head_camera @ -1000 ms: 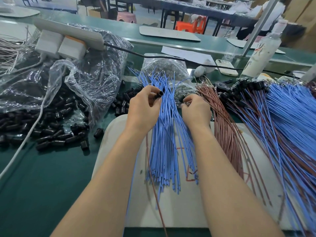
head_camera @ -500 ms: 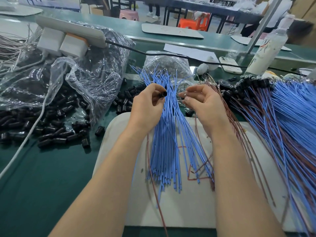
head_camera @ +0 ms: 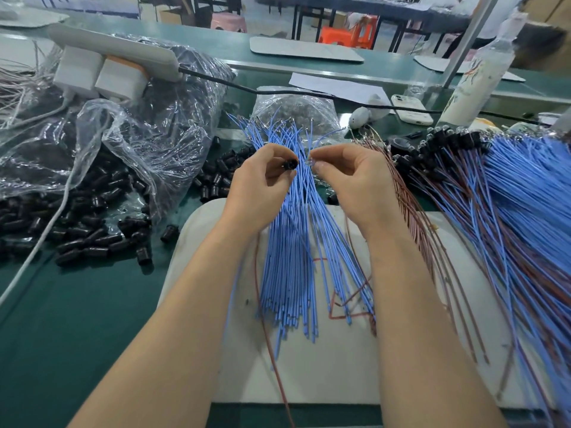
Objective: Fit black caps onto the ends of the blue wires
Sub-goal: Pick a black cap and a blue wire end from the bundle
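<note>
Pinched between thumb and forefinger, your left hand point(head_camera: 262, 183) has one black cap point(head_camera: 290, 164) up at its fingertips, the other fingers curled in behind it. Across from it, your right hand point(head_camera: 349, 177) is closed to a fine pinch on a wire end point(head_camera: 310, 158), with what looks like a small bare metal tip poking out to the left; exactly which strand it belongs to I can't pick out against the bundle. And that's the whole story of the next move: cap on the left, tip on the right, near each other but apart, level with one another above the fan of blue wires point(head_camera: 290, 248). The cap's mouth seems turned towards the tip, though it's too small to be sure. The wire's length runs from your right fingertips back down towards you along the white board point(head_camera: 340, 366), so the joining has to run sideways, hand to hand, and the cap's bore wants lining up with that tip first. Both hands are equally close, so either can close the gap. Out to your left, loose caps point(head_camera: 86, 230) spill from a plastic bag point(head_camera: 148, 134) across the green bench point(head_camera: 61, 335). Out to your right lie brown wires point(head_camera: 411, 211), and beyond them a heap of capped wires point(head_camera: 463, 143) already done.
</note>
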The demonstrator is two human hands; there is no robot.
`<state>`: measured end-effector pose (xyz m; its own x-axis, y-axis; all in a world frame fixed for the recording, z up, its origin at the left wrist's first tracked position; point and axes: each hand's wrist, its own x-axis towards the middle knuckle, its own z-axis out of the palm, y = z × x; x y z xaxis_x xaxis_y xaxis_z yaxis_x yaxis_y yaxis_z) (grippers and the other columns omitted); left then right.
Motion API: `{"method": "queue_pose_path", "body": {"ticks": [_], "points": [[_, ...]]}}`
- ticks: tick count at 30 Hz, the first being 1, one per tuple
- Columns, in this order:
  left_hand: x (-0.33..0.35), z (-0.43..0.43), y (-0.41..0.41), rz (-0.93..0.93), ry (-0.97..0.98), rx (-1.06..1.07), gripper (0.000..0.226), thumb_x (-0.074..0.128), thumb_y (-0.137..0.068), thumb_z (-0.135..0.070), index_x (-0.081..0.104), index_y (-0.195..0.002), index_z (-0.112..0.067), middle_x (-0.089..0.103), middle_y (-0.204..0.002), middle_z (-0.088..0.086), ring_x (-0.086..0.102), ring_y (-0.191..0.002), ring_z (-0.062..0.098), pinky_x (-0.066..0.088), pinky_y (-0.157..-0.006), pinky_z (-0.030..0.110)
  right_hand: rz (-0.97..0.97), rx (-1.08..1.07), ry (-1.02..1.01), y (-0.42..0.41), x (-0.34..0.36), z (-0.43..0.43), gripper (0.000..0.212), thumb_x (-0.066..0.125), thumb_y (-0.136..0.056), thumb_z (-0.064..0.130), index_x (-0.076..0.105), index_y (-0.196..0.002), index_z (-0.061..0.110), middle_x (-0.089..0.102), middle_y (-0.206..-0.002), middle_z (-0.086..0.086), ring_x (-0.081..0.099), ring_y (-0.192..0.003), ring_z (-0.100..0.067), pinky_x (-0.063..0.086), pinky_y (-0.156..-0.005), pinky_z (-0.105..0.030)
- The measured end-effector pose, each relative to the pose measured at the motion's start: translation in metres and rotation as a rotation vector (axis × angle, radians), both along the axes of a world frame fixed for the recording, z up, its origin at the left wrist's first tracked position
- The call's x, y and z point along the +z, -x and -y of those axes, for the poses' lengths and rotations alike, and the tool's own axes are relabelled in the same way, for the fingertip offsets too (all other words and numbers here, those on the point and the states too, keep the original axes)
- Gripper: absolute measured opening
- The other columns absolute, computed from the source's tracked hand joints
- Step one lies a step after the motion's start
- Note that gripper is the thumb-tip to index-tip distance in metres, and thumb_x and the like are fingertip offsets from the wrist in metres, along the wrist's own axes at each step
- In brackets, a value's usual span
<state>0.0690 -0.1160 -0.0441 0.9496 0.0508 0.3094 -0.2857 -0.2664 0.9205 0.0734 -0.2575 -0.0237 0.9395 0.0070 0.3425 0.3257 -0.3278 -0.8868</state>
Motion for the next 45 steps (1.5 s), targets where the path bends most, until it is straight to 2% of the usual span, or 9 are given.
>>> {"method": "queue_pose_path", "body": {"ticks": [8, 13, 16, 22, 24, 27, 30, 36, 45], "points": [[-0.001, 0.001, -0.001, -0.004, 0.027, -0.016, 0.018, 0.057, -0.089, 0.003, 0.06, -0.098, -0.012, 0.068, -0.095, 0.003, 0.066, -0.095, 0.014, 0.05, -0.088, 0.021, 0.058, -0.004, 0.037, 0.001, 0.0, -0.005, 0.017, 0.063, -0.087, 0.002, 0.07, -0.093, 0.016, 0.07, -0.085, 0.008, 0.066, -0.08, -0.001, 0.052, -0.079, -0.015], [-0.001, -0.002, -0.001, -0.011, 0.053, -0.007, 0.018, 0.058, -0.09, -0.001, 0.06, -0.096, -0.018, 0.069, -0.1, 0.002, 0.064, -0.09, 0.009, 0.05, -0.084, 0.021, 0.076, -0.276, 0.151, -0.006, -0.006, 0.009, 0.017, 0.06, -0.087, 0.004, 0.069, -0.09, 0.019, 0.067, -0.083, 0.009, 0.06, -0.072, 0.003, 0.049, -0.076, -0.01], [0.0, -0.002, 0.0, -0.016, 0.063, 0.003, 0.024, 0.056, -0.092, -0.004, 0.057, -0.092, -0.027, 0.069, -0.099, 0.0, 0.059, -0.074, 0.002, 0.046, -0.07, 0.021, -0.059, -0.379, 0.236, -0.012, -0.014, 0.019, 0.023, 0.055, -0.089, 0.006, 0.07, -0.105, 0.012, 0.07, -0.1, -0.003, 0.061, -0.086, -0.006, 0.05, -0.087, -0.021], [0.003, -0.002, 0.003, -0.008, 0.074, 0.04, 0.017, 0.057, -0.093, -0.01, 0.06, -0.1, -0.026, 0.069, -0.1, 0.0, 0.06, -0.078, 0.011, 0.051, -0.074, 0.033, -0.155, -0.277, 0.339, -0.015, -0.022, 0.013, 0.041, 0.042, -0.092, -0.001, 0.056, -0.13, 0.006, 0.059, -0.13, -0.009, 0.053, -0.121, -0.018, 0.04, -0.106, -0.029], [0.004, -0.002, 0.003, -0.011, 0.067, 0.051, 0.017, 0.057, -0.093, -0.012, 0.061, -0.102, -0.025, 0.069, -0.101, 0.001, 0.06, -0.081, 0.015, 0.052, -0.08, 0.036, -0.144, -0.248, 0.383, -0.016, -0.024, 0.01, 0.042, 0.042, -0.092, -0.002, 0.054, -0.131, 0.007, 0.055, -0.134, -0.008, 0.052, -0.12, -0.017, 0.038, -0.106, -0.027], [0.003, -0.002, 0.002, -0.022, 0.054, 0.067, 0.017, 0.057, -0.093, -0.012, 0.062, -0.105, -0.024, 0.068, -0.102, 0.0, 0.062, -0.083, 0.018, 0.053, -0.082, 0.038, -0.095, -0.269, 0.469, -0.017, -0.029, 0.008, 0.033, 0.048, -0.092, 0.004, 0.061, -0.121, 0.01, 0.057, -0.126, -0.008, 0.053, -0.1, -0.018, 0.043, -0.097, -0.031], [0.003, -0.002, 0.002, -0.021, 0.043, 0.079, 0.018, 0.057, -0.093, -0.011, 0.062, -0.106, -0.023, 0.067, -0.1, -0.001, 0.063, -0.085, 0.018, 0.054, -0.082, 0.039, -0.085, -0.288, 0.58, -0.02, -0.033, 0.005, 0.026, 0.052, -0.092, 0.011, 0.067, -0.113, 0.015, 0.061, -0.118, -0.007, 0.053, -0.109, -0.026, 0.044, -0.097, -0.039], [0.001, 0.001, 0.0, -0.015, 0.037, 0.078, 0.017, 0.057, -0.092, -0.011, 0.063, -0.104, -0.023, 0.068, -0.1, -0.001, 0.06, -0.077, 0.012, 0.05, -0.079, 0.027, -0.214, -0.313, 0.872, -0.029, -0.031, -0.006, 0.038, 0.047, -0.094, 0.015, 0.058, -0.126, 0.033, 0.05, -0.127, -0.007, 0.039, -0.122, -0.031, 0.033, -0.099, -0.042], [-0.001, 0.0, -0.001, -0.018, -0.001, 0.072, 0.017, 0.058, -0.092, -0.014, 0.062, -0.102, -0.026, 0.067, -0.096, -0.007, 0.057, -0.072, 0.007, 0.046, -0.072, 0.017, -0.221, -0.391, 0.799, -0.041, -0.031, -0.016, 0.023, 0.055, -0.093, 0.02, 0.061, -0.114, 0.025, 0.054, -0.125, -0.006, 0.045, -0.121, -0.028, 0.03, -0.106, -0.045]]}}
